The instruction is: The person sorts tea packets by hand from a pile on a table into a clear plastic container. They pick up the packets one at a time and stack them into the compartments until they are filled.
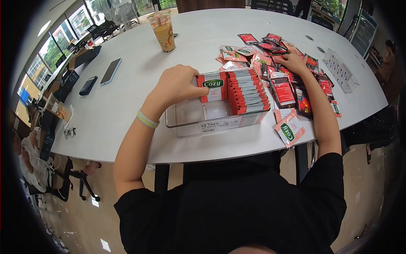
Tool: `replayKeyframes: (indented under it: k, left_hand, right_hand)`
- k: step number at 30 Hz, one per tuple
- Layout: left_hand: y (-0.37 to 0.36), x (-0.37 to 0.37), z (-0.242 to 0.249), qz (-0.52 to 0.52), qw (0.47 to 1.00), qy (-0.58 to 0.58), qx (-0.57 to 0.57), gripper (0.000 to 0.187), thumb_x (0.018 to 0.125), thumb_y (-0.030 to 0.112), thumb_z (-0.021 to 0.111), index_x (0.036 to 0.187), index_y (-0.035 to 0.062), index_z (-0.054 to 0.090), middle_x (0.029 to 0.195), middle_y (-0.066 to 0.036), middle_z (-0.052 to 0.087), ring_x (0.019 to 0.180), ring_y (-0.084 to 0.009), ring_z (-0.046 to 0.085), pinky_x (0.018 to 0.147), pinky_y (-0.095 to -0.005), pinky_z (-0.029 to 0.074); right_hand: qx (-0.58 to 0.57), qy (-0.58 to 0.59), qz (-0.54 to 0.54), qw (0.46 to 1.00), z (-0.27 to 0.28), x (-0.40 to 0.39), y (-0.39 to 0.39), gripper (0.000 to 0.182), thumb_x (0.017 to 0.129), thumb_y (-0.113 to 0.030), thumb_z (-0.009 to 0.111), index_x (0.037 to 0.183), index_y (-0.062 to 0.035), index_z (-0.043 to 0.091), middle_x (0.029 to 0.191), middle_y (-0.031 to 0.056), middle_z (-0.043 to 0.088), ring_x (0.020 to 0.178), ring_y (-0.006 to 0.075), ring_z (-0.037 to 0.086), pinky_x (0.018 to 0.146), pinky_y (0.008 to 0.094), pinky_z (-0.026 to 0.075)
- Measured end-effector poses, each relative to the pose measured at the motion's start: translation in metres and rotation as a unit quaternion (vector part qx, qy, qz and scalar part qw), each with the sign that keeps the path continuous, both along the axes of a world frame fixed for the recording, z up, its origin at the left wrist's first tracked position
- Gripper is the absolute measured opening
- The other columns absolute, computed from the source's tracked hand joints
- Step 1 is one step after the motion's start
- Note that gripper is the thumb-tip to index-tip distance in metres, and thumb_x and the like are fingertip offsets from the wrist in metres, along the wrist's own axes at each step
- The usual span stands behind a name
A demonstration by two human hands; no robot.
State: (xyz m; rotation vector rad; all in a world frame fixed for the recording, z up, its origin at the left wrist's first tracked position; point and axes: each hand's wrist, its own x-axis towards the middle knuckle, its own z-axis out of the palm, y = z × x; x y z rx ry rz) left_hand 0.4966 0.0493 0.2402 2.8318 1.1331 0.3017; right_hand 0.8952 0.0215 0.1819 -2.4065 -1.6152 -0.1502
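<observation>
A clear plastic bin [177,118] stands near the front of the table. Its right part holds a tight row of red-and-silver tea sachets [247,93] standing on edge. My left hand [179,84] is closed at the bin's back left, thumb over the face of a red-and-white Cozy sachet [213,88] that stands upright inside the back wall. My right hand [292,62] lies on a loose heap of red, black and pink sachets [283,91], fingers stretched over them and fingertips partly hidden. A pink-and-white Cozy sachet [289,129] lies at the heap's near edge.
A cup with an orange drink [164,34] stands behind the bin. Two phones, one dark [88,86] and one blue-edged [111,72], and glasses [70,133] lie at the left. A clear sign holder [338,70] stands right of the heap. People sit at both sides.
</observation>
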Motion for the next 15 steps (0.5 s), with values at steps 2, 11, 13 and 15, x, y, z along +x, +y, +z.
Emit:
replayKeyframes:
  k: [2,11,13,15]
  left_hand:
    - [-0.001,0.000,0.000,0.002,1.000,0.002,0.001,0.050,0.061,0.046,0.064,0.081,0.0001,0.069,0.070,-0.017,0.062,0.069,-0.0295,0.058,0.060,-0.0362,0.045]
    - [0.000,0.000,-0.001,-0.004,1.000,0.000,-0.001,0.048,0.062,0.044,0.063,0.081,0.0006,0.069,0.071,-0.017,0.062,0.071,-0.0297,0.058,0.062,-0.0367,0.045]
    - [0.000,0.000,0.000,-0.001,1.000,0.002,-0.003,0.047,0.063,0.044,0.063,0.080,0.0006,0.069,0.071,-0.017,0.062,0.071,-0.0298,0.058,0.062,-0.0368,0.045]
    - [0.000,0.000,-0.001,-0.006,1.000,0.001,-0.006,0.046,0.063,0.044,0.062,0.078,0.0004,0.068,0.071,-0.018,0.062,0.072,-0.0301,0.058,0.062,-0.0370,0.045]
  right_hand:
    - [-0.011,-0.035,-0.016,0.999,0.003,-0.004,0.000,0.063,0.069,-0.066,0.059,0.090,-0.0076,0.068,0.132,0.0132,0.042,0.126,0.0287,0.034,0.094,0.0679,0.011]
    - [0.112,0.061,0.002,0.992,0.000,0.010,0.001,0.055,0.063,-0.032,0.076,0.110,-0.0087,0.058,0.121,0.0113,0.054,0.114,0.0265,0.049,0.094,0.0623,0.025]
    - [0.249,0.132,0.120,0.952,-0.005,0.024,0.006,0.054,0.066,-0.021,0.074,0.114,-0.0078,0.054,0.110,0.0131,0.060,0.103,0.0280,0.057,0.091,0.0403,0.040]
    - [0.322,0.072,0.158,0.931,0.004,0.006,0.000,0.054,0.069,-0.013,0.071,0.118,-0.0075,0.050,0.094,0.0139,0.064,0.084,0.0237,0.063,0.075,0.0253,0.045]
